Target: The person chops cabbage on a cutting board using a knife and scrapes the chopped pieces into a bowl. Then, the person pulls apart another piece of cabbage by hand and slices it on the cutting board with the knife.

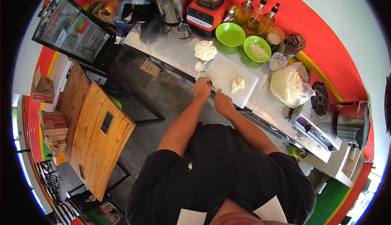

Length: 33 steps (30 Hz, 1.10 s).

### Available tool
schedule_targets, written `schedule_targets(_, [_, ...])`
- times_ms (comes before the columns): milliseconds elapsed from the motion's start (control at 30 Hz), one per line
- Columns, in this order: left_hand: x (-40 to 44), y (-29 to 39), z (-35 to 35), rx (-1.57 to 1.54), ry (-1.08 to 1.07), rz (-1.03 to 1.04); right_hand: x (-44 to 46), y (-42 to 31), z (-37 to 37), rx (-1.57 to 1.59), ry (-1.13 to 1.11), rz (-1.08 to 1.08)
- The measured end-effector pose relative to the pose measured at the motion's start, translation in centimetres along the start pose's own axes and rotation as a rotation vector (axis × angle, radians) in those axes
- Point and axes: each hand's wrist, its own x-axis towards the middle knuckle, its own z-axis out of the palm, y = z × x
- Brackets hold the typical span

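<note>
My left hand is closed at the near left corner of the white cutting board; what is in its fingers is hidden. My right hand is closed just to the right, by the board's near edge, its fingers mostly out of sight. A pile of pale shreds lies on the board, with a smaller scatter of shreds closer to my hands. Beyond my left hand lies a small piece of dough. A larger lump of dough rests on the steel counter behind it.
Two green bowls, one plain and one with shreds, stand behind the board. A plastic bag of shreds sits right, near a gas stove. A red blender, oil bottles and steel pot line the back.
</note>
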Motion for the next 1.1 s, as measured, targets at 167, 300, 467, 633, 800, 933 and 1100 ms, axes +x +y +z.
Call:
schedule_targets(167, [-0.5,0.2,-0.3,0.048,0.012,0.094,-0.2,-0.1,-1.0,-0.05,-0.017,-0.043])
schedule_targets(300, [-0.9,0.1,-0.5,0.035,-0.013,0.144,-0.4,-0.2,0.0,-0.001,0.017,0.004])
schedule_targets(467, [-0.6,-0.4,-0.1,0.005,-0.006,0.133,-0.2,0.0,-0.8,-0.046,0.006,-0.034])
schedule_targets(633, [-0.7,0.2,-0.4,-0.026,0.007,0.07,-0.7,-0.4,0.4,0.013,0.039,0.002])
schedule_targets(800, [-0.6,-0.2,-0.6,-0.034,-0.012,0.096,-0.3,-0.2,-0.5,-0.012,0.026,-0.03])
schedule_targets(933, [-0.6,-0.1,-1.0,0.007,-0.021,0.131,-0.7,-0.9,0.1,-0.009,0.028,-0.005])
schedule_targets(1100, [-1.0,0.4,-1.1,0.041,-0.035,0.109,-0.4,-0.5,-0.2,-0.008,0.021,-0.002])
